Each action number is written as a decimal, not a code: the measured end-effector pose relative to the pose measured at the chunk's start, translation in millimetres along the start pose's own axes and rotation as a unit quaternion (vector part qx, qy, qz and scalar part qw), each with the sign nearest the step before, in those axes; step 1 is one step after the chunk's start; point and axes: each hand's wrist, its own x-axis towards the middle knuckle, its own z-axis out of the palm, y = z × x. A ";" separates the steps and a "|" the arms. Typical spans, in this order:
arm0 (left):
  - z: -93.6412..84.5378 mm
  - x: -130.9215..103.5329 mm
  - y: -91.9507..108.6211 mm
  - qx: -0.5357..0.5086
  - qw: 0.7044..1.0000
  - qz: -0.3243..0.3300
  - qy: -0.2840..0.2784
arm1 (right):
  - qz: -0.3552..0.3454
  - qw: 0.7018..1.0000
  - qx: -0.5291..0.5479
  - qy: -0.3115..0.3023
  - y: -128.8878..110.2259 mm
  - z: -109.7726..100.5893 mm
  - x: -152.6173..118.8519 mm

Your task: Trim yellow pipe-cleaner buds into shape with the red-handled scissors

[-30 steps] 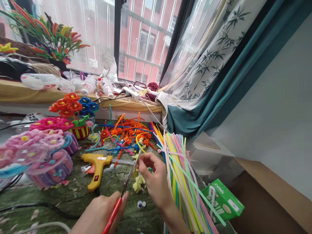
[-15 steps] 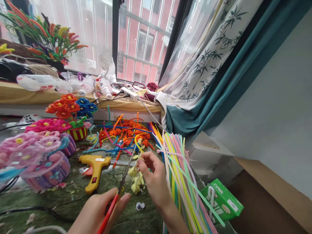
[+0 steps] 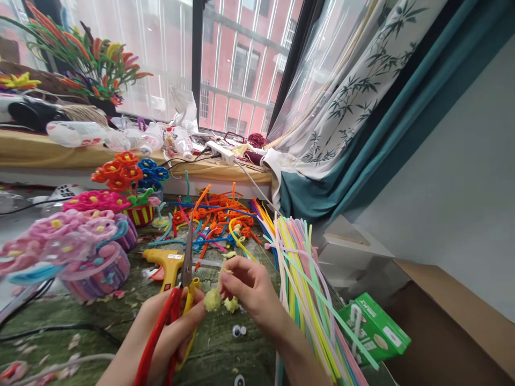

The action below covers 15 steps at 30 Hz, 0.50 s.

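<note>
My left hand is closed round a pair of scissors with red and yellow handles. Their blades point up and away. Just to the right, my right hand pinches a thin pale yellow pipe cleaner piece between thumb and fingers. A fluffy pale yellow tuft is by my left fingertips; whether it is joined to the held piece, I cannot tell. Another tuft shows below my right fingers. Behind the scissors lies a yellow glue gun, partly hidden by the blades.
A thick bundle of pastel pipe cleaners lies right of my right arm. Fuzzy flower pots stand at left. Orange pipe cleaner pieces are heaped at the back. Googly eyes lie in front, and a green box sits at right.
The scissors have turned, so the blades point more upright and the yellow handle shows. They have moved away from the piece in my right hand. The view has shifted slightly left.
</note>
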 end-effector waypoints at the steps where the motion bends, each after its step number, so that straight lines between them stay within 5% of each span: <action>1: -2.5 0.8 -0.2 -0.014 1.000 -0.007 -0.009 | 0.000 1.000 0.004 0.000 -0.6 0.3 -0.4; 7: -7.8 -0.6 -1.2 -0.067 0.998 -0.011 -0.012 | -0.011 1.000 -0.011 0.011 -0.6 1.1 -0.9; 15: -4.8 4.6 8.5 -0.074 0.994 -0.040 0.062 | -0.022 0.998 0.010 0.058 6.2 2.4 1.6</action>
